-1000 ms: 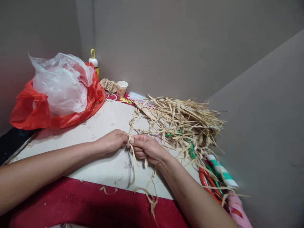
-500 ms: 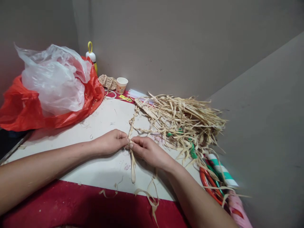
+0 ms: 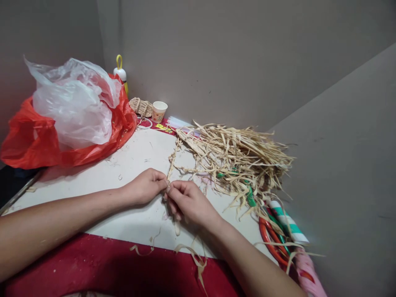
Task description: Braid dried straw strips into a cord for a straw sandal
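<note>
At the near edge, a red cloth [image 3: 102, 268] shows below a white board [image 3: 136, 225], and loose curled strips [image 3: 199, 264] trail from one onto the other. Low on the right, a pink bundle [image 3: 306, 268], looped orange-red handles [image 3: 269, 237] and a green-and-white striped roll [image 3: 289, 222] crowd beside the right forearm.

Over the board, the left hand [image 3: 147, 187] pinches a twisted straw cord [image 3: 171, 163] between thumb and finger. The right hand [image 3: 188, 200], thumb and forefinger pressed together at the same spot, grips the strands there, its lower fingers curled and partly hiding the tail end below. The cord runs away from the fingertips to the heap of dry straw [image 3: 244, 150], which covers the right side of the board, a green piece [image 3: 250, 198] poking out of it. A red bag [image 3: 31, 140] stuffed with clear plastic [image 3: 74, 103] blocks the back left. Beyond stand a woven pad [image 3: 141, 107], a paper cup [image 3: 159, 111] and a yellow-looped bottle [image 3: 120, 73], near the grey wall [image 3: 216, 53].
</note>
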The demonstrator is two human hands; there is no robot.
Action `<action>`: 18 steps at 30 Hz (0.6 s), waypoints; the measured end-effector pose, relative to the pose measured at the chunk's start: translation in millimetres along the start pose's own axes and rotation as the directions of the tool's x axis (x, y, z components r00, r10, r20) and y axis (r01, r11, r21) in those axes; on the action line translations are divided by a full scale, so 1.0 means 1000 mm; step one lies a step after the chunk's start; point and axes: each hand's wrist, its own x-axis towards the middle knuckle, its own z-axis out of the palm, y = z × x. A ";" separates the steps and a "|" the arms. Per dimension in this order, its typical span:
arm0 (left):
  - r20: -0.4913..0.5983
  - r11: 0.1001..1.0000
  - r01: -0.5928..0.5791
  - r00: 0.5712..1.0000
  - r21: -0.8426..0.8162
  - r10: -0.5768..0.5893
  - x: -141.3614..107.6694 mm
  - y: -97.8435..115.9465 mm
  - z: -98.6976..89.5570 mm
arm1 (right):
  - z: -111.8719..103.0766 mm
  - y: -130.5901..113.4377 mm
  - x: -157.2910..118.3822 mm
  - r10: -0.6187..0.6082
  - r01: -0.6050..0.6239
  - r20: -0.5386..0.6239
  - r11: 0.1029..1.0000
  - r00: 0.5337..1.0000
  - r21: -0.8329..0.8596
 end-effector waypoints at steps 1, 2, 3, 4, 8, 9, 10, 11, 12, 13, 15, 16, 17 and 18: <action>-0.006 0.999 0.014 1.000 -0.037 -0.014 0.000 0.000 0.000 | 0.003 0.002 -0.001 -0.017 0.015 -0.037 0.999 0.999 -0.052; -0.013 0.998 0.022 1.000 -0.065 -0.023 0.000 0.000 0.001 | 0.005 0.003 -0.001 -0.052 0.043 -0.069 0.990 0.996 -0.132; -0.019 0.996 0.024 0.999 -0.084 -0.026 0.000 0.000 0.001 | 0.006 0.005 -0.002 -0.107 0.083 -0.094 0.969 0.990 -0.234; -0.023 0.995 0.023 0.999 -0.095 -0.025 0.000 0.000 0.001 | 0.006 0.006 -0.002 -0.171 0.123 -0.111 0.929 0.979 -0.348; -0.029 0.996 0.017 0.999 -0.091 -0.019 -0.001 0.001 0.003 | 0.008 0.007 -0.005 -0.335 0.143 -0.125 0.671 0.934 -0.728; -0.029 0.997 0.018 0.999 -0.080 -0.021 -0.002 0.002 0.003 | 0.010 0.005 -0.006 -0.336 0.121 -0.115 0.606 0.935 -0.786; -0.027 0.997 0.023 0.999 -0.076 -0.025 -0.003 0.002 0.003 | 0.012 0.003 -0.008 -0.324 0.103 -0.096 0.545 0.941 -0.832; -0.022 0.996 0.030 0.999 -0.079 -0.031 -0.003 0.002 0.003 | 0.014 0.000 -0.012 -0.305 0.103 -0.060 0.491 0.950 -0.865; -0.014 0.995 0.037 0.999 -0.087 -0.039 -0.004 0.003 0.003 | 0.015 -0.004 -0.017 -0.283 0.128 -0.004 0.449 0.959 -0.884; -0.007 0.994 0.045 0.999 -0.102 -0.046 -0.004 0.003 0.002 | 0.015 -0.010 -0.023 -0.256 0.175 0.067 0.428 0.964 -0.886; 0.008 0.988 0.066 0.998 -0.136 -0.065 -0.005 0.005 0.001 | 0.009 -0.023 -0.037 -0.207 0.309 0.237 0.465 0.949 -0.829; 0.014 0.985 0.079 0.997 -0.156 -0.078 -0.005 0.005 0.000 | 0.004 -0.030 -0.044 -0.183 0.356 0.306 0.522 0.934 -0.775; 0.022 0.980 0.090 0.996 -0.178 -0.088 -0.005 0.006 0.000 | -0.003 -0.036 -0.049 -0.178 0.391 0.359 0.592 0.916 -0.704; 0.033 0.974 0.099 0.995 -0.203 -0.094 -0.005 0.007 -0.001 | -0.011 -0.041 -0.053 -0.185 0.393 0.367 0.655 0.912 -0.646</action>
